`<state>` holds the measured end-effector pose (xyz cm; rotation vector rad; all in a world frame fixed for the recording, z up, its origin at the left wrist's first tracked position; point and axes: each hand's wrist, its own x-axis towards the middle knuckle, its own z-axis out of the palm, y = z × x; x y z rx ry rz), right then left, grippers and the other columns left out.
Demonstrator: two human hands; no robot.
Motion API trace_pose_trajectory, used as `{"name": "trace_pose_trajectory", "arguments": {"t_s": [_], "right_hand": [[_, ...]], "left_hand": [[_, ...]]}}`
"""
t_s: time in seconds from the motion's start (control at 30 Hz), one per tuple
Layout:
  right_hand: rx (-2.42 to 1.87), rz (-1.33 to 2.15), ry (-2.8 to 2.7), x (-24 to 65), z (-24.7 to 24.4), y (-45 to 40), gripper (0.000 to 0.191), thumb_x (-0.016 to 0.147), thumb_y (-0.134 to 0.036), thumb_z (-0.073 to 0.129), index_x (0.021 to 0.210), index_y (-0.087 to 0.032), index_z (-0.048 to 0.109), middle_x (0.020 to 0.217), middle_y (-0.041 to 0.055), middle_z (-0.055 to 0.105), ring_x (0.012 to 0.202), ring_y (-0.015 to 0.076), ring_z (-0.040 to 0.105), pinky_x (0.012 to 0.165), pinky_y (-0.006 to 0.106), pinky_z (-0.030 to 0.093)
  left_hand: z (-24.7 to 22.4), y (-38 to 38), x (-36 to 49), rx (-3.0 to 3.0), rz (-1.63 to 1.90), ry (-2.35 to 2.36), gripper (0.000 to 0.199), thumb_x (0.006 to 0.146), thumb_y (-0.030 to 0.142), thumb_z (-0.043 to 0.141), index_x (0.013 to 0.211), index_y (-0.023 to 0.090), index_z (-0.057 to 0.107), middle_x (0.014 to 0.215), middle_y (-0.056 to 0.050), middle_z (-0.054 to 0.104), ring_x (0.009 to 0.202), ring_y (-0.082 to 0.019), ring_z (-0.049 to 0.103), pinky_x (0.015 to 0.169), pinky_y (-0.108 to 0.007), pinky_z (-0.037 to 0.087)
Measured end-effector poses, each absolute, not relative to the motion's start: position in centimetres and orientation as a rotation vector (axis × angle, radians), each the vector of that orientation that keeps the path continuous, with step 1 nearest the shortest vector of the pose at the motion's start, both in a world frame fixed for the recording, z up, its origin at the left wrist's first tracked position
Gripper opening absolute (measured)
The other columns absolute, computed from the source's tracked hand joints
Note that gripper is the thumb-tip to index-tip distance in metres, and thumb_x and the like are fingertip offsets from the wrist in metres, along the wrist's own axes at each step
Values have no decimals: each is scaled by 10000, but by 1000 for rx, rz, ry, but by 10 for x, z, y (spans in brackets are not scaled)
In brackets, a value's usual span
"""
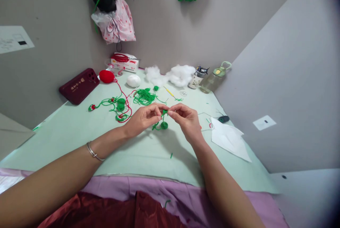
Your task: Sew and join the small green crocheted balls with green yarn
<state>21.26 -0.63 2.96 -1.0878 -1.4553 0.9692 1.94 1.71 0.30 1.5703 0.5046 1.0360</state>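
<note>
Over the middle of the table, my left hand and my right hand meet, thumbs and fingers pinched on a small green crocheted piece. From it green yarn hangs down toward a small round green crocheted ball just below my fingers. Most of the piece is hidden by my fingertips; whether a needle is in my right hand, I cannot make out. Left of my left hand lie green and red crocheted pieces joined to yarn. Beyond my hands is a loose tangle of green yarn.
Behind lie a yellow-handled crochet hook, white stuffing, white yarn and red yarn. Red-handled scissors rest on a box. A phone leans left; a pen cup, bottle and white paper are right.
</note>
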Motion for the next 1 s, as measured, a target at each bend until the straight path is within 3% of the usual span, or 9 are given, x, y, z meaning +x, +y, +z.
{"name": "trace_pose_trajectory", "arguments": {"t_s": [0.37, 1.0], "right_hand": [[-1083, 675, -1647, 212, 28, -11, 102, 851, -266, 722, 778, -203, 688, 768, -9, 580, 600, 99, 402, 577, 281, 337], [-1068, 663, -1637, 208, 25, -10, 69, 855, -243, 720, 798, -205, 710, 767, -9, 589, 605, 100, 418, 581, 279, 350]], "left_hand": [[1, 19, 20, 1564, 1052, 513, 123, 839, 226, 638, 763, 163, 565, 1321, -163, 612, 1206, -278, 582, 1028, -427, 423], [2, 19, 19, 1574, 1065, 510, 112, 841, 214, 627, 761, 164, 566, 1325, -153, 613, 1177, -262, 596, 1008, -417, 441]]}}
